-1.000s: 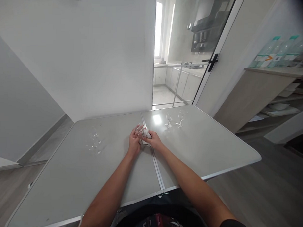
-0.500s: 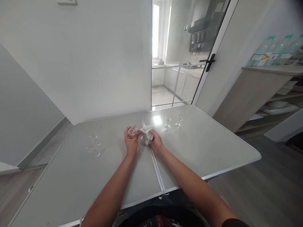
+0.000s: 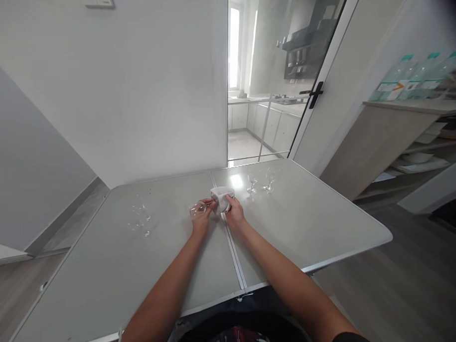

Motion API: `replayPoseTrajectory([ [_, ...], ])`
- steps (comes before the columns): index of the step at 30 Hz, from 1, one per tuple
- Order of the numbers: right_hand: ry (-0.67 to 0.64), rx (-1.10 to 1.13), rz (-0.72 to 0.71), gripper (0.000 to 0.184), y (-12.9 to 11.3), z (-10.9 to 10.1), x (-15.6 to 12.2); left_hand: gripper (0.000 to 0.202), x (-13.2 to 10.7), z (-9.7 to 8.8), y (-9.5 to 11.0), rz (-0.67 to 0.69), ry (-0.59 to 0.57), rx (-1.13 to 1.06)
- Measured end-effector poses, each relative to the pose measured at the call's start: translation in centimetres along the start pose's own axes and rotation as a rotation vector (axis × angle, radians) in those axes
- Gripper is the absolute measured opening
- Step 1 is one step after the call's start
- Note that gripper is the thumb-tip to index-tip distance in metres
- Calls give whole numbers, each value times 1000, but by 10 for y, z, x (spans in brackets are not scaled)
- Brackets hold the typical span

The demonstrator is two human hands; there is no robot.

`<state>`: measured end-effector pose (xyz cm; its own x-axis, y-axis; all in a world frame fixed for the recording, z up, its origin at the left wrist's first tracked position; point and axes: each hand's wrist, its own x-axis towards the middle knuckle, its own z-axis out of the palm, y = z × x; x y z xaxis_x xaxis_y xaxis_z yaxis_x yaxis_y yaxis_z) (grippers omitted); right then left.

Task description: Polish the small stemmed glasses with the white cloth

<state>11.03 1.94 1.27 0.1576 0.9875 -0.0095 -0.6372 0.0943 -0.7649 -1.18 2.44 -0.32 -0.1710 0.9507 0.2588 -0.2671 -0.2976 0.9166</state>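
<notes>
1 clear, glossy, round-bowled glass and 1 rumpled whitish cloth.

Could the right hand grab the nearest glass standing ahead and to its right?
Probably yes: nothing shows between the right hand and that glass, which looks within easy reach. But the hand grips the cloth, so it would likely have to let go first.

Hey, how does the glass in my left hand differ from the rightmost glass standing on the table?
The held glass is tipped sideways, bowl to the left; the standing glass is upright on its foot. The held glass is gripped in your left hand; the standing glass rests untouched on the table. The held glass's foot is out of view; the standing glass's foot shows. Both are clear, with rounded bowls.
</notes>
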Motion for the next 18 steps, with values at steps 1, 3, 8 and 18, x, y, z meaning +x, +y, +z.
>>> replayPoseTrajectory([
  [1, 30, -10, 7, 31, 1, 0, -1, 27, 0, 0, 1, 12, 12, -22],
  [3, -5, -13, 51, 30, 3, 1, -3, 28, 1, -1, 3, 18, 25, -39],
  [8, -197, 62, 81, 28, 0, 4, -8, 28, 2, -1, 5, 6, 68, -29],
  [18, -214, 56, 69, 25, -2, 6, -10, 28, 3, -3, 3, -7, 47, -86],
])
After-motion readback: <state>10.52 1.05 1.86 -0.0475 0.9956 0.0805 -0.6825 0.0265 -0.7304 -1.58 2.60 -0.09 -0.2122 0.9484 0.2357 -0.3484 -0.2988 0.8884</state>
